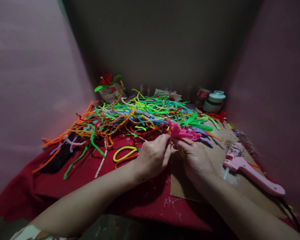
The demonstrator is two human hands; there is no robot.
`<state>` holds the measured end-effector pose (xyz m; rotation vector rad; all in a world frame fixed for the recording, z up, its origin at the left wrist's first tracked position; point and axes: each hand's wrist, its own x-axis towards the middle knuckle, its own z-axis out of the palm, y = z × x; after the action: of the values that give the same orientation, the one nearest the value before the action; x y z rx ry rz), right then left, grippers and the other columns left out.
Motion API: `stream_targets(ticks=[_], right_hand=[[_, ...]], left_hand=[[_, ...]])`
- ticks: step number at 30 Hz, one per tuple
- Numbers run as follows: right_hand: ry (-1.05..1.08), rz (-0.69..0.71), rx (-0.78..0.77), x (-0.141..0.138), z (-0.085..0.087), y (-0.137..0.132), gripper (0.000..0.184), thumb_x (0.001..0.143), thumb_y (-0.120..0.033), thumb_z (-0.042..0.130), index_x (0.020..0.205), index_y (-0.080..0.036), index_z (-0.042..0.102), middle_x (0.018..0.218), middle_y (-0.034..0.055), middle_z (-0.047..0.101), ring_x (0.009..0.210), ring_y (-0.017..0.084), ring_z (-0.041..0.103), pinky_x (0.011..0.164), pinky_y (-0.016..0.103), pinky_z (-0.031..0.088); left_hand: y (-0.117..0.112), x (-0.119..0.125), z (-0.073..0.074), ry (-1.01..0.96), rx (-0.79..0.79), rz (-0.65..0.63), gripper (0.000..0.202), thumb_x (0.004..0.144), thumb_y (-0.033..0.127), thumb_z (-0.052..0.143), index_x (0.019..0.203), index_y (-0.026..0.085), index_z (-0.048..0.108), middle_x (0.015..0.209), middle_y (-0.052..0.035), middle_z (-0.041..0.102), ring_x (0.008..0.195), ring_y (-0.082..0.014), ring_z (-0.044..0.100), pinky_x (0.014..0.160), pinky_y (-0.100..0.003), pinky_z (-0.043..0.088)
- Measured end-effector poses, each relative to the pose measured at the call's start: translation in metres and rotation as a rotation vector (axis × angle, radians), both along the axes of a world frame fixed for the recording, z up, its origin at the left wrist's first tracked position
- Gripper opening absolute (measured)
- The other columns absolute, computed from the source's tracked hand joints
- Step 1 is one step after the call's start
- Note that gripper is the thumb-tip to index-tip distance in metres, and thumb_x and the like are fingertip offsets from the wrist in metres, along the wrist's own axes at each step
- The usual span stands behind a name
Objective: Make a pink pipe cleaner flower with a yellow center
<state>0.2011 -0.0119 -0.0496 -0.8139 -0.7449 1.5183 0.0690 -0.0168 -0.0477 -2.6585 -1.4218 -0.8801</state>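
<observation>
A bright pink pipe-cleaner flower is held up between both hands, over the front middle of the table. My left hand is closed, its fingertips pinching the flower's left side at the base. From the right, my right hand grips the lower petals between thumb and fingers. Where the fingertips meet, the flower's base is hidden. Just behind it lie green pipe-cleaner leaves. Scissors with yellow and orange handles rest on the cloth left of my left hand, their blades mostly covered.
A big tangle of coloured pipe cleaners spreads across the back. On the right, a pink glue gun lies on cardboard. A pale green lidded jar stands behind. Red cloth covers the table; a black object sits left.
</observation>
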Motion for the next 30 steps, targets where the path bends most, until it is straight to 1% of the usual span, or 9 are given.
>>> stream_targets(ticks=[2,5,8,13,18,21,24,28,30], right_hand=[[0.001,-0.023,-0.005,0.000,0.000,0.001,0.012,0.058,-0.018,0.071,0.070,-0.020,0.072,0.058,-0.0030,0.063,0.061,0.013,0.054,0.061,0.025,0.041],[0.011,-0.020,0.014,0.000,0.000,0.001,0.012,0.058,-0.019,0.071,0.070,-0.019,0.072,0.062,-0.0016,0.064,0.065,0.014,0.055,0.063,0.026,0.042],[-0.011,0.006,0.030,-0.001,-0.001,0.001,0.011,0.060,-0.022,0.070,0.071,-0.019,0.072,0.067,0.0001,0.067,0.062,0.013,0.053,0.060,0.026,0.041],[-0.071,0.009,0.028,-0.002,0.003,-0.002,0.013,0.061,-0.025,0.071,0.073,-0.019,0.072,0.070,-0.0005,0.068,0.060,0.012,0.053,0.062,0.027,0.042],[-0.124,0.053,0.071,-0.001,0.004,-0.003,0.018,0.062,-0.026,0.073,0.078,-0.017,0.072,0.076,0.0026,0.068,0.071,0.016,0.057,0.067,0.029,0.043],[-0.218,0.044,0.106,0.002,0.002,-0.001,0.019,0.064,-0.029,0.073,0.079,-0.018,0.072,0.082,0.0039,0.068,0.075,0.016,0.057,0.070,0.029,0.043],[-0.223,0.054,0.133,0.003,0.001,-0.001,0.015,0.064,-0.029,0.073,0.075,-0.019,0.072,0.081,0.0026,0.067,0.074,0.015,0.056,0.072,0.029,0.043],[-0.029,0.091,0.079,-0.001,0.004,-0.004,0.011,0.063,-0.027,0.074,0.068,-0.018,0.070,0.072,0.0003,0.065,0.069,0.015,0.056,0.071,0.030,0.044],[0.068,0.116,0.056,-0.003,0.004,-0.006,0.011,0.063,-0.025,0.073,0.071,-0.019,0.069,0.074,-0.0002,0.066,0.070,0.015,0.056,0.072,0.030,0.044]], left_hand=[[-0.002,0.002,0.003,-0.068,-0.060,-0.012,0.022,0.085,0.018,0.038,0.106,0.015,0.044,0.088,-0.0071,0.060,0.073,-0.0151,0.059,0.063,-0.025,0.045],[-0.002,0.003,0.004,-0.115,-0.106,0.002,0.028,0.084,0.022,0.042,0.111,0.016,0.041,0.085,-0.0055,0.059,0.071,-0.0151,0.059,0.061,-0.024,0.045],[0.002,0.001,-0.003,-0.121,-0.080,0.008,0.021,0.086,0.027,0.040,0.103,0.017,0.048,0.082,-0.0063,0.059,0.074,-0.0162,0.059,0.064,-0.025,0.045],[0.009,-0.005,-0.013,-0.124,-0.049,-0.040,0.018,0.088,0.024,0.036,0.091,0.017,0.053,0.080,-0.0069,0.058,0.076,-0.0155,0.058,0.067,-0.024,0.045],[0.005,-0.006,-0.001,-0.270,-0.066,-0.050,0.015,0.089,0.023,0.038,0.094,0.017,0.051,0.080,-0.0033,0.058,0.068,-0.0108,0.056,0.065,-0.022,0.043],[0.000,-0.005,0.007,-0.443,-0.217,-0.021,0.012,0.088,0.025,0.042,0.089,0.017,0.052,0.073,-0.0005,0.056,0.063,-0.0091,0.053,0.060,-0.020,0.041],[-0.003,-0.005,0.012,-0.641,-0.452,-0.011,0.014,0.086,0.029,0.046,0.086,0.017,0.052,0.063,0.0034,0.051,0.049,-0.0058,0.046,0.048,-0.018,0.038],[-0.005,-0.004,0.017,-0.961,-0.796,-0.109,0.015,0.084,0.032,0.050,0.084,0.017,0.050,0.057,0.0067,0.046,0.036,-0.0025,0.037,0.035,-0.016,0.034],[-0.005,-0.003,0.019,-1.122,-0.934,-0.178,0.014,0.082,0.030,0.053,0.083,0.017,0.049,0.055,0.0074,0.046,0.033,-0.0022,0.034,0.032,-0.016,0.035]])
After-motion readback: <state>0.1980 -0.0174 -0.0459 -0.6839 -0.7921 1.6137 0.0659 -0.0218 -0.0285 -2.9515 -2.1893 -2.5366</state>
